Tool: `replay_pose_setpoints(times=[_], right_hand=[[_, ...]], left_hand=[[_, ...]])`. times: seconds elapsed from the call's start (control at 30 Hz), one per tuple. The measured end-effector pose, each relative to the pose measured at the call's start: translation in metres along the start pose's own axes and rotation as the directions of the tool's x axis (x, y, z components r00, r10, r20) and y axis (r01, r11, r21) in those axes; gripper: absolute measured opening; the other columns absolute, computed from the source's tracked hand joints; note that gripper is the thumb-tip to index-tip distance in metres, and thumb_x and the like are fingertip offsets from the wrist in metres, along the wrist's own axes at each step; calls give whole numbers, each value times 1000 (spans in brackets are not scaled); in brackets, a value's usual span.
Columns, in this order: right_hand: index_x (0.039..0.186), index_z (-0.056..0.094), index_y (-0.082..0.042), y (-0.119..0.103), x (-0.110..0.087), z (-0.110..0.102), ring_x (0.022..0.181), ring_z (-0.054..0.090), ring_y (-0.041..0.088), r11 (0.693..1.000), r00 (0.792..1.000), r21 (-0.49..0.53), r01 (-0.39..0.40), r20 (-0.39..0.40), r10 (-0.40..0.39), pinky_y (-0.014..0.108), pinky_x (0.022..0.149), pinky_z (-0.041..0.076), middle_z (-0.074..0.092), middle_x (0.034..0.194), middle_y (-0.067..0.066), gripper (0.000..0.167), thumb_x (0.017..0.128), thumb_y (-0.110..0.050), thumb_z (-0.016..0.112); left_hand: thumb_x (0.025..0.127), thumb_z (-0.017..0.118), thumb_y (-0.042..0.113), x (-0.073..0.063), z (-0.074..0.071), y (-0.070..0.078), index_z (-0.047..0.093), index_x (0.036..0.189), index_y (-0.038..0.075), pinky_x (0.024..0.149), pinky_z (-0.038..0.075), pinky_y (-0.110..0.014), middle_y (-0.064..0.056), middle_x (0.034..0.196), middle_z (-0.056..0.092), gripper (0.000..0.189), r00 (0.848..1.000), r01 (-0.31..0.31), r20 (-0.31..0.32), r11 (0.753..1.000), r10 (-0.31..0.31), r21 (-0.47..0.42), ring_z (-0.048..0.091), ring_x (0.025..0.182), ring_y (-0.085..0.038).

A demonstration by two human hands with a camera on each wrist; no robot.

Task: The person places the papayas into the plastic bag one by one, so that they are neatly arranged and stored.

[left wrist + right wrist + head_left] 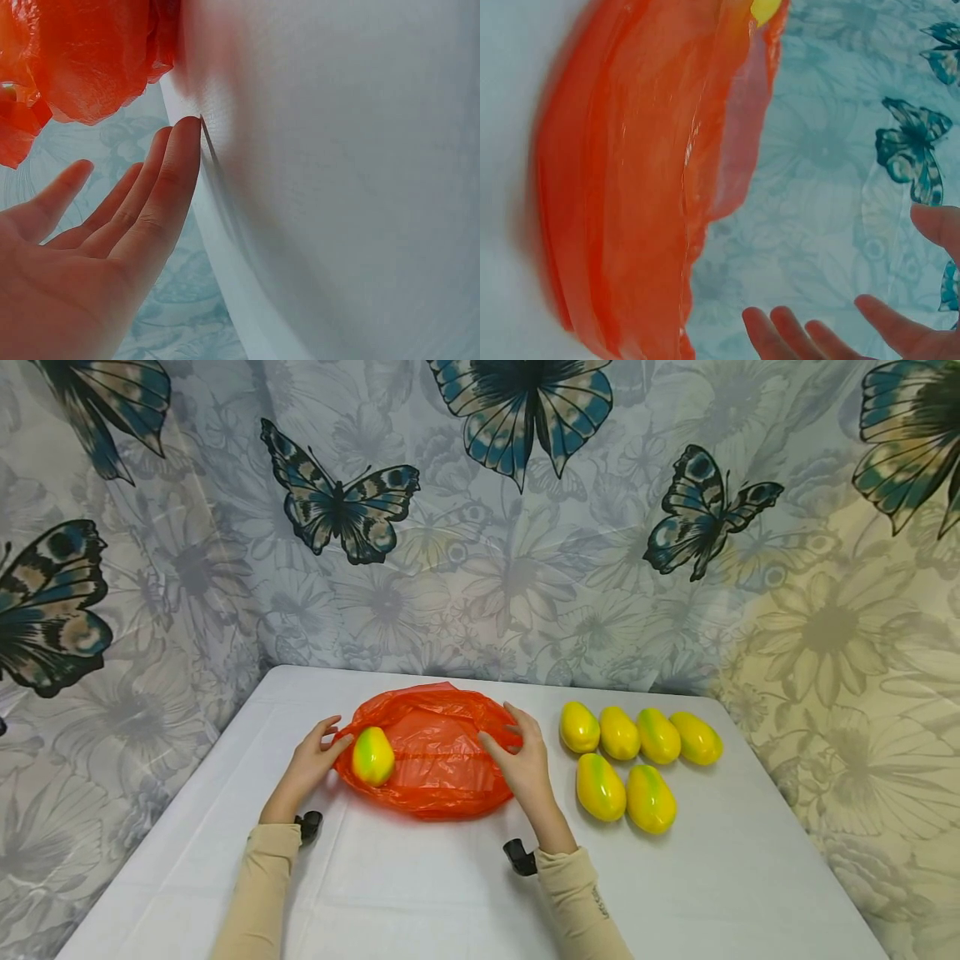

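A red plastic bag (pixel 450 777) lies spread on the table with its mouth wide and facing up. One yellow mango with a green patch (pixel 373 757) sits in the bag at its left side. My left hand (pixel 303 768) is at the bag's left edge; in the left wrist view its fingers are extended, apart from the red plastic. Over the bag's right edge is my right hand (pixel 525 764), fingers spread and holding nothing. In the right wrist view, the bag's side (pixel 630 195) fills the left half, with a bit of yellow mango (pixel 765 10) at the top.
Several more yellow mangoes (pixel 601 787) lie in two rows on the white tablecloth (pixel 420 893), right of the bag. Behind the table hangs a flowered cloth backdrop (pixel 450 585) with large butterflies. Small black devices (pixel 519 857) are worn at both wrists.
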State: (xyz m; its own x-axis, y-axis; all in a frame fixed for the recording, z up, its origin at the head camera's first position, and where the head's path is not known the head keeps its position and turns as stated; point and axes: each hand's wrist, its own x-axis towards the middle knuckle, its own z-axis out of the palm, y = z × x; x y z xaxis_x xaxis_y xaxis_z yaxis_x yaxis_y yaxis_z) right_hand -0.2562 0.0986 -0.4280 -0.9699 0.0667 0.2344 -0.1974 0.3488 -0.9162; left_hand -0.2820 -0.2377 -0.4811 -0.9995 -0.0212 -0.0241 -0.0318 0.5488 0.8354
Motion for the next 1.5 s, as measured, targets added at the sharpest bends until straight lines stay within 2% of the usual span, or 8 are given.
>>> replay_pose_setpoints(times=[0.27, 0.47, 0.83, 1.5], right_hand=[[143, 49, -15, 0, 3, -7, 129, 49, 37, 1000, 1000, -18, -22, -21, 22, 52, 101, 48, 43, 149, 12, 61, 88, -24, 73], [143, 49, -16, 3, 5, -14, 127, 50, 34, 1000, 999, -7, -26, -37, 26, 53, 101, 48, 42, 150, 11, 62, 87, -24, 74], [143, 48, -16, 4, 7, -29, 131, 48, 35, 997, 996, -32, -72, -52, 70, 51, 103, 48, 44, 149, 8, 62, 88, -28, 73], [145, 45, -14, 16, 10, -53, 133, 45, 35, 992, 990, -31, -122, -81, 119, 52, 108, 44, 37, 152, 13, 64, 89, -27, 72]], left_hand=[[101, 50, 43, 1, -1, -1, 24, 154, 6, 106, 43, -56, -30, 152, 32, 70, 1000, 11, 8, 1000, -11, 3, 43, 133, -49], [100, 50, 44, 1, -1, 0, 23, 154, 8, 106, 44, -56, -29, 153, 31, 71, 1000, 19, 10, 1000, -18, -4, 43, 134, -49], [101, 50, 42, 0, 0, 2, 25, 154, 7, 107, 43, -57, -30, 152, 32, 68, 1000, 6, 3, 1000, -6, 12, 44, 133, -50], [101, 49, 43, 0, 1, 2, 23, 154, 7, 106, 43, -56, -30, 152, 32, 69, 1000, 14, 10, 1000, -14, 14, 44, 133, -49]])
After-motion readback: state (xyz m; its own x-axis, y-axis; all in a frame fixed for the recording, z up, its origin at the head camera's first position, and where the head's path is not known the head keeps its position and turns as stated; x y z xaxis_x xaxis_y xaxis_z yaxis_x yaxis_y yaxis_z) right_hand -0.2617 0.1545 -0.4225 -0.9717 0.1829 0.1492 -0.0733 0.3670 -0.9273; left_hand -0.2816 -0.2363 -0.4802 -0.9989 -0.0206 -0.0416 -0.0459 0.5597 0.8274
